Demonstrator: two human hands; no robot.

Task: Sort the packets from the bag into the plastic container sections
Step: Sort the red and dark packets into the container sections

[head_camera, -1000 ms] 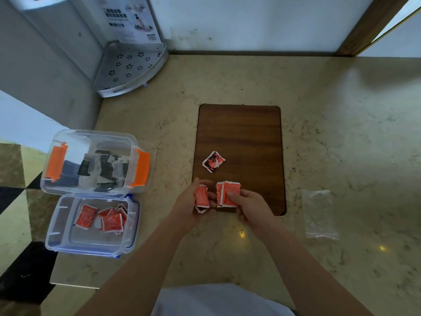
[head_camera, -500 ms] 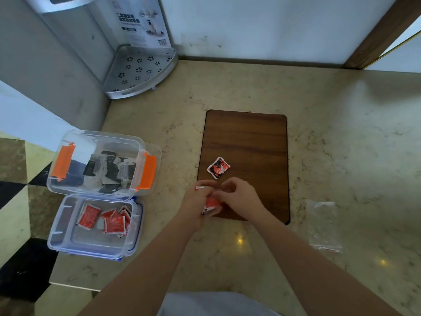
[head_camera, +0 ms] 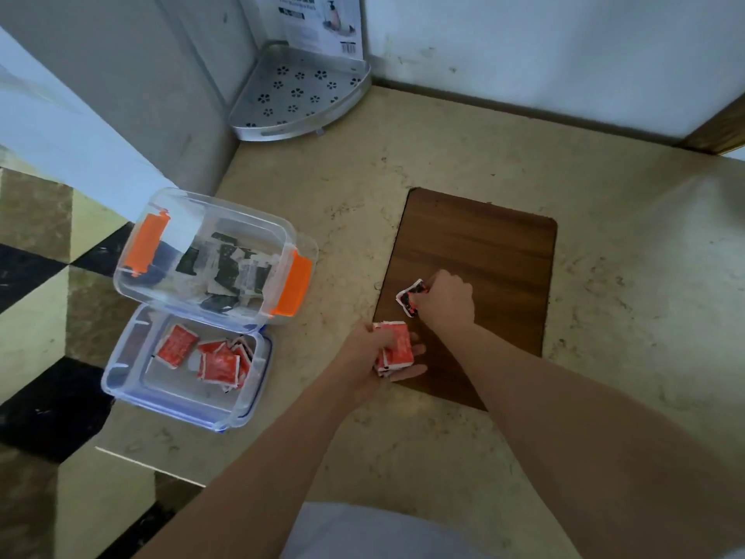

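Right hand (head_camera: 445,302) is down on the wooden board (head_camera: 483,252), fingers curled over a red-and-black packet (head_camera: 409,299) that lies crumpled on the board's left part; the packet's left half shows, the rest sits under the knuckles. Whether the fingertips have pinched it clear of the wood cannot be told from here.

Left hand (head_camera: 381,353) sits at the board's near-left corner, palm up, thumb pressed over a small stack of orange-red packets (head_camera: 397,344). The fingers are only lightly bent beneath the stack, cradling it, and their tips poke out onto the board's edge.

Left of the board, on the marble counter (head_camera: 625,316), stand two clear plastic containers, touching each other. The farther one, with orange clips (head_camera: 300,252), holds a jumble of dark, black-and-white packets (head_camera: 229,272). The nearer one, with the blue rim (head_camera: 258,405), holds loose orange-red packets (head_camera: 201,353), one flat to the left and the others heaped in the middle.

Beyond the board, back in the wall corner, a silver corner shelf (head_camera: 298,94) with flower-shaped holes sits on the counter, a printed card (head_camera: 318,22) propped behind it. Left of the containers, past the counter edge, a checkered floor (head_camera: 44,276) shows below.
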